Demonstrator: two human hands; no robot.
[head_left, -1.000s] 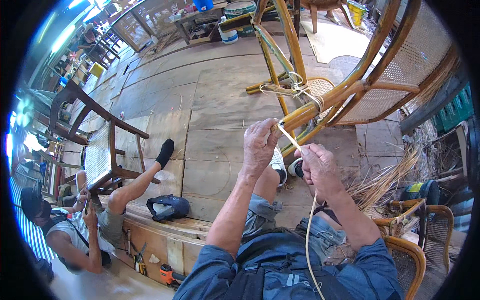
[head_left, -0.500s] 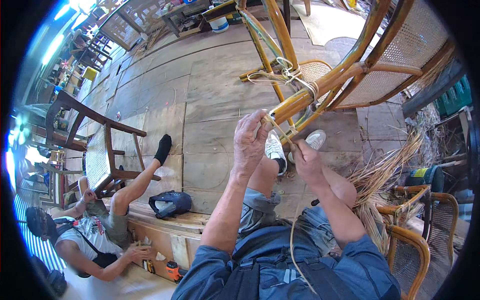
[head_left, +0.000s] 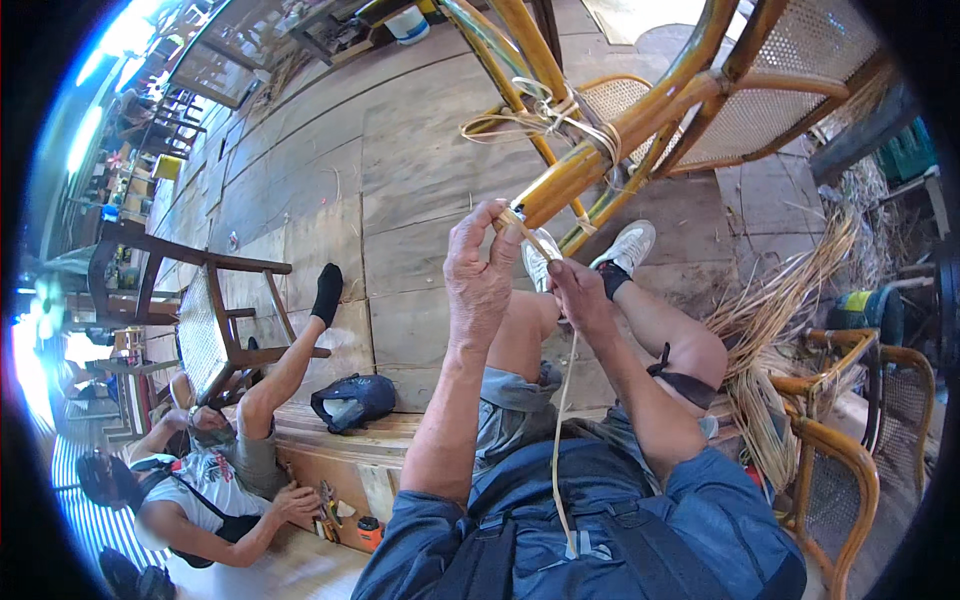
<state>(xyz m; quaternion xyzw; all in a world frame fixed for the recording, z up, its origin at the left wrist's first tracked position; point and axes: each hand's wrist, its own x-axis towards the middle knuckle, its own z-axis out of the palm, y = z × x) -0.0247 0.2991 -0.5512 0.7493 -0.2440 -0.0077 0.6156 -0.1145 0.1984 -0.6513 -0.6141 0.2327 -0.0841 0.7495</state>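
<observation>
No legible text, labels, numbers or signs in view.

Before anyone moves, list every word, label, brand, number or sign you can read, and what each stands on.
None can be read.
White shirt on the seated co-worker: print, too small to read.
Yellow label on the dark container at right: too blurred.
Pale marks at the wearer's chest: no letters distinguishable.
Pale strip in the left hand and right hand: no print visible.
</observation>
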